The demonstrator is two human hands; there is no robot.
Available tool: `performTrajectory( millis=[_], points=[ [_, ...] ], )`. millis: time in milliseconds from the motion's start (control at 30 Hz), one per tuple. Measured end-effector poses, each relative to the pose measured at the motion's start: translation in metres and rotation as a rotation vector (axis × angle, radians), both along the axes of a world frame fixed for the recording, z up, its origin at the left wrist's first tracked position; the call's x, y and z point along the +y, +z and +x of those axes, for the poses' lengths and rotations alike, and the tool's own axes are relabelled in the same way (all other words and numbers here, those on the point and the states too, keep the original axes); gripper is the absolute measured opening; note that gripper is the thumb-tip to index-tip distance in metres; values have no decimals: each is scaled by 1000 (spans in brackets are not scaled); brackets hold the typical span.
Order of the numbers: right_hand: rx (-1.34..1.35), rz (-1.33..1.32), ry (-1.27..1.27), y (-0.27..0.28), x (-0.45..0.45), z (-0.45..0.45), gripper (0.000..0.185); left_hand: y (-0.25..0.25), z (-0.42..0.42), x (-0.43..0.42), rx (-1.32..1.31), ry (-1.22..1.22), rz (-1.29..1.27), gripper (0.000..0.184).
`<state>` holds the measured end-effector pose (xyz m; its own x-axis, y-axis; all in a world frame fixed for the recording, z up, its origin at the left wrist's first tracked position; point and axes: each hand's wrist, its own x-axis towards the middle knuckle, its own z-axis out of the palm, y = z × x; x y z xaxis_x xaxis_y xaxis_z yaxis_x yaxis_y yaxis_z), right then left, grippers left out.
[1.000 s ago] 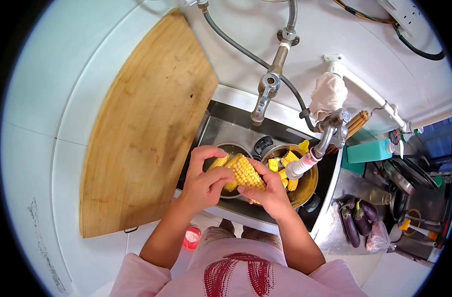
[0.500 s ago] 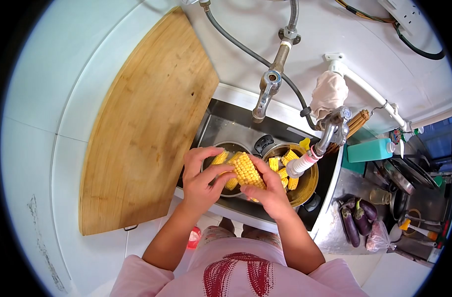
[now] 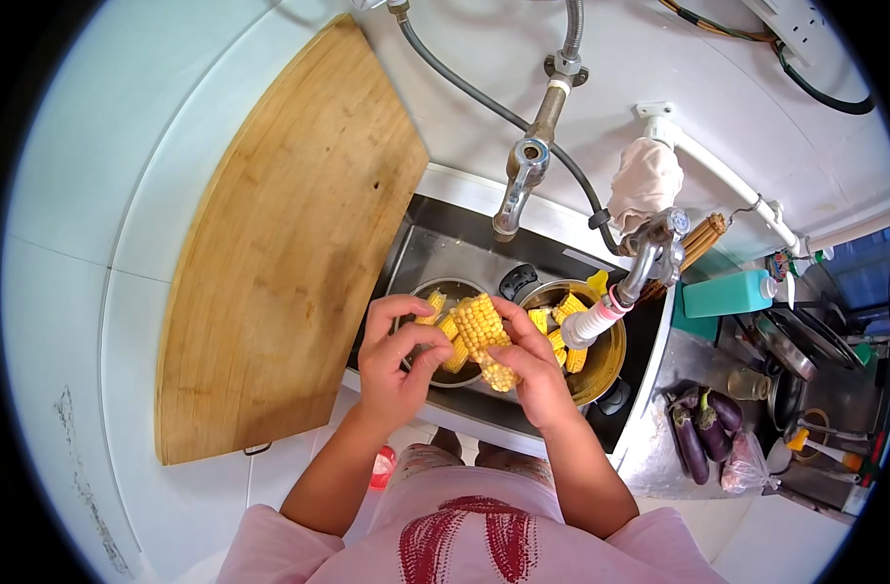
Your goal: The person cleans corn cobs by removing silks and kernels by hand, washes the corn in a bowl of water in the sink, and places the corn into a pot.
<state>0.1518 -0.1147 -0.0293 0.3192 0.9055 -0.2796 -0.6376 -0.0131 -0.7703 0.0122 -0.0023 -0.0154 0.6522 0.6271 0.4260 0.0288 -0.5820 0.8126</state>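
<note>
Stands at a sink (image 3: 455,251), with a large wooden board (image 3: 279,253) at left and a faucet (image 3: 521,190) hanging over the far edge. Has a ribbed nozzle (image 3: 591,329) jutting over the right pot (image 3: 609,362), partly hiding its corn pieces (image 3: 575,361); farther right, eggplants (image 3: 713,438) and a teal bottle (image 3: 727,297). Reaches both forearms forward, angled inward. Holds a corn piece (image 3: 481,326) tilted above the sink, between thumb and fingers of the right hand (image 3: 535,375). Bends the left hand (image 3: 389,370) just beside it, partly over the left pot (image 3: 453,288), with thumb and index fingertips nearly meeting. Cannot tell of anything pinched there.
</note>
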Motion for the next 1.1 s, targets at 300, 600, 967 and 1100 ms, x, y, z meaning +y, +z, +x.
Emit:
performTrajectory(
  millis=[300, 600, 967, 1100],
  points=[
    [-234, -42, 5, -2, 2, -2, 64, 0, 7, 7, 31, 181, -68, 11],
    [-345, -58, -1, -3, 2, -3, 55, -3, 16, 6, 36, 153, 261, 27],
    [-535, -9, 16, 0, 0, 1, 56, 14, 18, 17, 134, 62, 433, 17],
    [-428, -11, 6, 5, 0, 1, 58, 9, 12, 24, 71, 105, 178, 12]
  ],
)
